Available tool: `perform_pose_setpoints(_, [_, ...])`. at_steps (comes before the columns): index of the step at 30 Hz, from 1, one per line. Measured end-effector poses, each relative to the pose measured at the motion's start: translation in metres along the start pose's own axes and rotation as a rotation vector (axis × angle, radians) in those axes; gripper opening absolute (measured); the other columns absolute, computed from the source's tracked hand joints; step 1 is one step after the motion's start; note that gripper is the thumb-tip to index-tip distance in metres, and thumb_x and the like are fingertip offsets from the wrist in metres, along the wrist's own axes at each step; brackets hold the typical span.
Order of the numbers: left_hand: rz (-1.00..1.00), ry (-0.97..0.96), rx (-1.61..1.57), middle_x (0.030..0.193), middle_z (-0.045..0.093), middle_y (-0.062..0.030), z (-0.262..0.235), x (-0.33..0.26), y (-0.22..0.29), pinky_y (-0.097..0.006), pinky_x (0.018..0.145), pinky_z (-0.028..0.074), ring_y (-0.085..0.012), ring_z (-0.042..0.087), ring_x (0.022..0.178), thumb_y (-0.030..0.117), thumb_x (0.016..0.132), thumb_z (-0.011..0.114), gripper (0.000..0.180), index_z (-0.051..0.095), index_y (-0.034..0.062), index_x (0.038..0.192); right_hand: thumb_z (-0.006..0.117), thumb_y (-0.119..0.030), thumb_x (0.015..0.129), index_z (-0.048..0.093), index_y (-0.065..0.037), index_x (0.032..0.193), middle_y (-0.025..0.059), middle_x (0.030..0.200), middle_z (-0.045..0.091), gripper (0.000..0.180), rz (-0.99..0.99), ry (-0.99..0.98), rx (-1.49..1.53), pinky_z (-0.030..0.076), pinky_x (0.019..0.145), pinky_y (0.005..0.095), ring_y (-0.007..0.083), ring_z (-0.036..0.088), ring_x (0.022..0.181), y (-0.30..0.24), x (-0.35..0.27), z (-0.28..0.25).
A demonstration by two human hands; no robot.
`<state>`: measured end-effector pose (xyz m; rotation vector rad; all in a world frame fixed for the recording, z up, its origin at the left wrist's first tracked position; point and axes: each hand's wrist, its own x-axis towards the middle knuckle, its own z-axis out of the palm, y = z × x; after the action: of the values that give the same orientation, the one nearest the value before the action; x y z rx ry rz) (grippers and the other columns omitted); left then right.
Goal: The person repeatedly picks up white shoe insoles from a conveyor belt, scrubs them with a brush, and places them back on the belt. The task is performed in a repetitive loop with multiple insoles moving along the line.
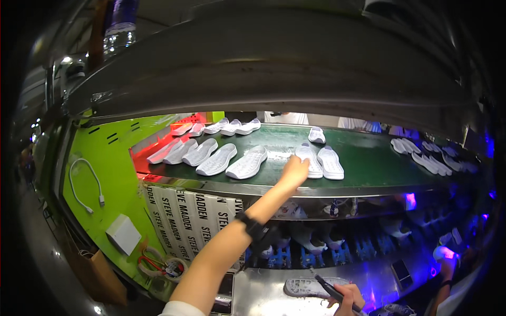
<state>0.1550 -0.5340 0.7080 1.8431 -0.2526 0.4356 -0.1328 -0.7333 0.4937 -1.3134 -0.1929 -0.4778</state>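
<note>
Left hand (pixel 295 169) fingertips behind white sole (pixel 310 159)

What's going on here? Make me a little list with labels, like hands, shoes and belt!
left hand: left hand reaches up to a white sole on the belt, touching it
right hand: right hand holds a dark pen-like tool
belt: green belt carrying rows of white soles
lower surface: one sole lies on the metal table
wrist: black band on left wrist
</note>
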Motion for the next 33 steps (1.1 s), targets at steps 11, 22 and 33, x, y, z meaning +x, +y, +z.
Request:
perform_pose_setpoints(11, [-0.193,-0.022,-0.551,0.102,0.063,-0.0174,-0.038,0.022,-0.022,-0.038,0.072,0.057,-0.0236,0.065,0.087,0.008,0.088,0.058,0.029,0.055,-0.0092,0.111,0.063,-0.006,0.091,0.065,0.005,0.111,0.0065,0.097,0.066,0.024,0.108,0.004,-0.269,0.048,0.079,0.0274,0.0142,0.06,0.088,-0.003,0.008,-0.021])
perform_pose_setpoints(22, [-0.562,-0.299,-1.37,0.142,0.045,-0.0225,-0.024,-0.335,-0.181,-0.059,0.1,0.043,-0.05,0.051,0.12,0.032,0.094,0.047,0.06,0.03,0.0188,0.15,0.075,-0.001,0.073,0.071,-0.001,0.1,0.0138,0.093,0.07,0.027,0.102,-0.564,-0.13,0.051,0.071,0.03,0.0216,0.065,0.078,-0.002,0.014,0.044])
perform_pose_setpoints(33, [-0.768,0.014,-1.532,0.131,0.056,-0.0182,0.026,-0.351,-0.208,-0.044,0.1,0.048,-0.0354,0.056,0.117,0.045,0.1,0.037,0.058,0.043,0.0036,0.139,0.074,-0.001,0.072,0.073,-0.005,0.099,0.0107,0.093,0.072,0.027,-0.217,-0.432,-0.434,0.05,0.068,0.03,0.0211,0.062,0.072,0.03,0.017,0.061])
